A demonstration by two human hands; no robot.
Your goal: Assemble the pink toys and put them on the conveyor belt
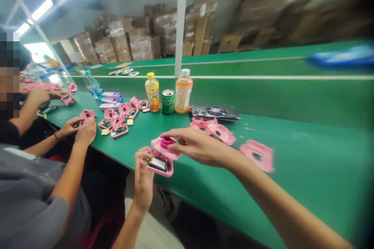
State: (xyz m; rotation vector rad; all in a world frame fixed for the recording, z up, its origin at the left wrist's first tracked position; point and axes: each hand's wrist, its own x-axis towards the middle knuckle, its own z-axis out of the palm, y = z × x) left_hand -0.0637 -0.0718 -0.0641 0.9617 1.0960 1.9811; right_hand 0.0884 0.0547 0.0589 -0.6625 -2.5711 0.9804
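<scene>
The left hand (143,181) grips a pink plastic case (163,173) from below, fingers closed round its edge, a small battery (157,164) inside. Just above, the right hand (198,145) lays its fingertips on a dark pink ring (166,142); whether they grip, I cannot tell. Beyond them lies a loose pink shell (257,156).

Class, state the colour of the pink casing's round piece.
The round piece is magenta; head view.

Bright, even light from the fluorescent tubes (42,9) at 10 o'clock, soft shadows, faint glare along the green counter (263,97). Wide-lens bend toward the edges. Motion blur at 2–3 o'clock smears the cardboard boxes (271,11) and a blue object (341,57); loose pink casing (257,156) also soft.
</scene>
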